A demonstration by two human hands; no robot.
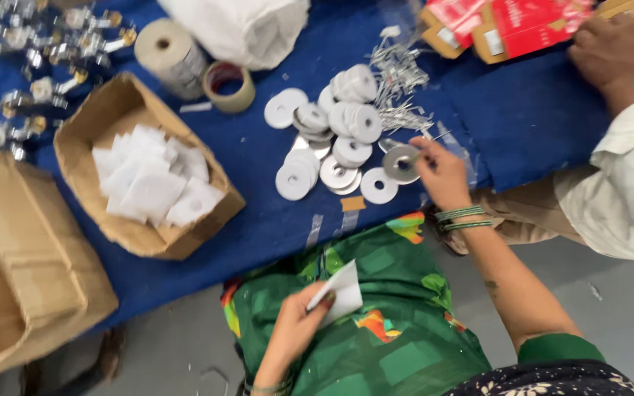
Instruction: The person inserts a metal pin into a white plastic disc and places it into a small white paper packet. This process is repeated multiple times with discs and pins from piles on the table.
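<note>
Head view — what do my hands have?

— Your right hand pinches a metal washer at the near edge of the washer pile on the blue cloth. Your left hand grips a small white packet over your lap, well short of that pile.

— And the packaging?

— Left of the pile, an open brown carton holds flat white packets. Further left stands a bigger cardboard box. Beyond the carton lie two tape rolls. Right of the pile and further from you, red cartons lie under another person's hand, its fingers spread flat on them.
</note>
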